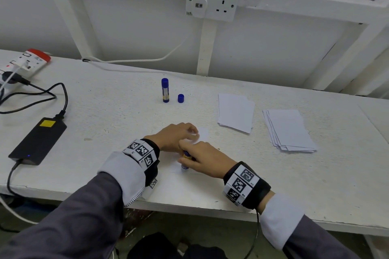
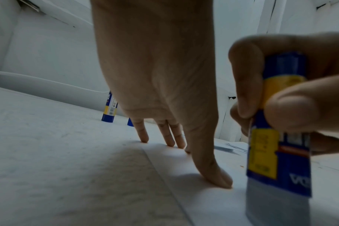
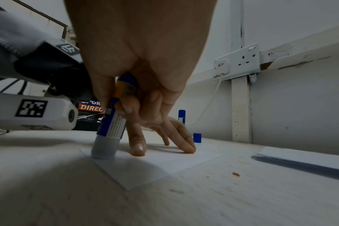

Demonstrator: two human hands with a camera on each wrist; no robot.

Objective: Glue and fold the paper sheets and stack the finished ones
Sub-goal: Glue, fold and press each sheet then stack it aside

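A white paper sheet [image 1: 203, 133] lies flat near the table's front edge. My left hand [image 1: 185, 132] presses it down with straight fingers and thumb; the left wrist view shows the left hand [image 2: 176, 142] with its tips planted on the sheet [image 2: 203, 203]. My right hand [image 1: 202, 157] grips an uncapped blue and yellow glue stick [image 1: 186, 159], held upright. In the right wrist view the glue stick [image 3: 112, 122] has its tip on the sheet [image 3: 164, 165] near a corner, beside my left thumb. The glue stick [image 2: 279, 152] stands close to that thumb.
A second glue stick [image 1: 165, 90] stands capped at mid table, a loose blue cap [image 1: 180, 98] beside it. Two paper stacks [image 1: 235, 112] [image 1: 289, 130] lie to the right. A black power adapter [image 1: 39, 141] with cables and a power strip [image 1: 25, 62] sit at the left.
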